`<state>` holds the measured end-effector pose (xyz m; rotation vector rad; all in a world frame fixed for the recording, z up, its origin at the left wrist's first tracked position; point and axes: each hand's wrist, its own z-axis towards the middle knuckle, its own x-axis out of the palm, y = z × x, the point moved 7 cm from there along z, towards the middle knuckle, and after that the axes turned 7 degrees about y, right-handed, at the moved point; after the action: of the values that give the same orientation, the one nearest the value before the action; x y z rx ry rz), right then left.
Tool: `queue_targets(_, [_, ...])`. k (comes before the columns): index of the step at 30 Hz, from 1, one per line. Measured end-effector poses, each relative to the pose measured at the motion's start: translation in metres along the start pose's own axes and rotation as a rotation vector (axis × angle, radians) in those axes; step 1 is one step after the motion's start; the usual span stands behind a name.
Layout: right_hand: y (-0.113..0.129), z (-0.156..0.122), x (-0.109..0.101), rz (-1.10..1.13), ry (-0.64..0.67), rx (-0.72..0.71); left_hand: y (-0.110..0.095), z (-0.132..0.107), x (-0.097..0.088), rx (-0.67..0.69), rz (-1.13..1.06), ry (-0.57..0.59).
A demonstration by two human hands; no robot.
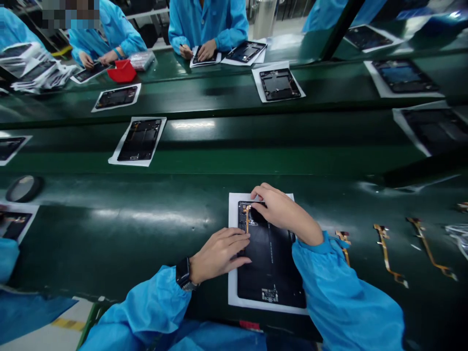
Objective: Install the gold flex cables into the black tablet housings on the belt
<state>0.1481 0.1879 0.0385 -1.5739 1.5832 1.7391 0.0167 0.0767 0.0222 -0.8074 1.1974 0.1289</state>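
A black tablet housing point(256, 273) lies on a white sheet point(234, 297) on the bench before me. A thin orange flex cable point(247, 218) runs along its upper left side. My left hand point(223, 251) lies with fingers stretched and thumb apart, its fingertips over the cable's lower part and the housing's left edge. Bent over the top edge, my right hand point(278, 207) has thumb and index finger closed about the cable's upper end. The exact contact there is partly hidden. The lower part of the cable is covered by my left fingers.
Loose flex cables point(385, 253) lie to the right, one partly behind my right sleeve. Beyond the bench, green conveyor lanes point(219, 161) carry more housings point(141, 139) on sheets. Co-workers in blue sit across. A round black object point(24, 188) stands at left, near another worker's sleeve.
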Motion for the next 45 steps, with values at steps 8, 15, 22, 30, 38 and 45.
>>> queue_targets(8, [0.035,-0.051,-0.028,0.081,-0.006,-0.027,0.001,0.004,-0.001,0.044,0.127,0.12])
queue_targets(15, [0.042,-0.093,-0.025,0.027,-0.026,0.095,-0.001,0.002,0.0,0.091,0.193,0.173])
queue_targets(22, [0.042,-0.106,0.019,0.092,-0.023,0.104,0.003,-0.005,-0.001,0.147,0.043,0.131])
queue_targets(30, [0.049,-0.092,0.052,-0.072,0.007,0.063,0.027,-0.006,-0.014,-0.011,-0.37,-0.089])
queue_targets(38, [0.067,-0.082,0.054,-0.243,0.031,0.009,0.028,-0.007,-0.011,0.007,-0.35,-0.063])
queue_targets(45, [0.06,-0.088,0.055,-0.192,0.014,-0.009,0.028,-0.006,-0.009,0.002,-0.348,-0.039])
